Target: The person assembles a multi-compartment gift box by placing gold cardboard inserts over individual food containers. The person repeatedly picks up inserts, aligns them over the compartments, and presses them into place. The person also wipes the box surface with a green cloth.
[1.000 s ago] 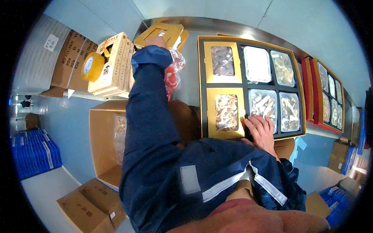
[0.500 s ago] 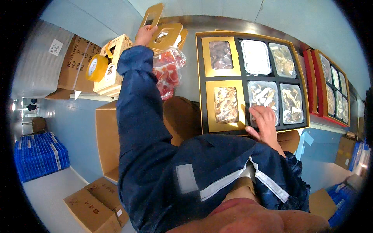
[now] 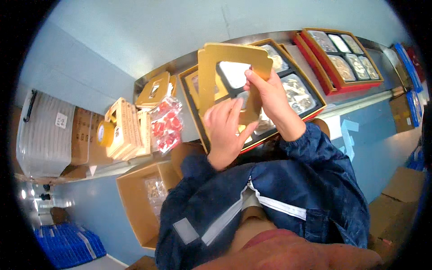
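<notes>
Both my hands hold a gold window card (image 3: 208, 74) tilted above the gift box. My right hand (image 3: 275, 103) grips its right side, thumb lying over the edge of the window. My left hand (image 3: 225, 130) is closed at its lower end, fingers bent against the card. Beneath it lies the open gift box (image 3: 319, 108) with a gold rim and black compartments. Its right compartments hold clear trays of dried mushroom pieces (image 3: 297, 94). A white-topped tray (image 3: 236, 74) shows through the card's window. The card and hands hide much of the box's left part.
Left of the box are stacked gold cards (image 3: 153, 92), red-patterned clear packets (image 3: 166, 126) and wooden boxes (image 3: 123, 130) beside a yellow tape roll (image 3: 105, 133). Another filled box (image 3: 348, 56) with red sides stands at right. Below the table is an open carton (image 3: 130, 193).
My left hand has brought a gold card from the stack at left to over the box. My right hand has left the mushroom tray and taken hold of the card. The view has shifted.
</notes>
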Motion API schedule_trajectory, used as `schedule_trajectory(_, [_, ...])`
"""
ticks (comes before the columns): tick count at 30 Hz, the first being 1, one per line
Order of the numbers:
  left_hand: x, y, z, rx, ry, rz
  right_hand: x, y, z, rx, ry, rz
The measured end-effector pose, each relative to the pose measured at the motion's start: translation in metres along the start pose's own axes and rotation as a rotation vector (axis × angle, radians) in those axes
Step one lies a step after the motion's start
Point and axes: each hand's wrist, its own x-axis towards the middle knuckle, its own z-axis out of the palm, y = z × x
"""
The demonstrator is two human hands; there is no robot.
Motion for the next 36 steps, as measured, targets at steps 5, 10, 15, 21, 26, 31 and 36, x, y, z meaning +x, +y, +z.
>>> schedule_trajectory(5, [0.015,0.001,-0.023,-0.927,0.268,-0.363,-0.056,-0.045,-0.029,-0.168,-0.065,0.068])
schedule_trajectory(10, [0.016,0.024,-0.038,-1.335,-0.387,-0.735,-0.074,-0.017,-0.069,-0.513,-0.005,-0.111])
schedule_trajectory(15, [-0.01,0.033,-0.012,-1.318,-0.518,-0.907,-0.077,-0.061,-0.057,-1.352,-0.197,-0.883])
schedule_trajectory(21, [-0.02,0.048,-0.03,-1.327,-0.453,-0.857,-0.088,-0.049,-0.054,-1.409,-0.483,-0.585])
schedule_trajectory(26, [-0.027,0.05,-0.028,-1.018,-0.375,-0.621,-0.083,-0.057,-0.031,-1.379,-0.515,-0.621])
schedule_trajectory(31, [-0.028,0.042,-0.024,-1.158,-0.243,-0.744,-0.087,-0.053,-0.028,-1.279,-0.471,-0.977])
schedule_trajectory(36, [-0.027,0.034,-0.022,-1.069,-0.409,-0.704,-0.086,-0.052,-0.031,-1.302,-0.465,-0.943])
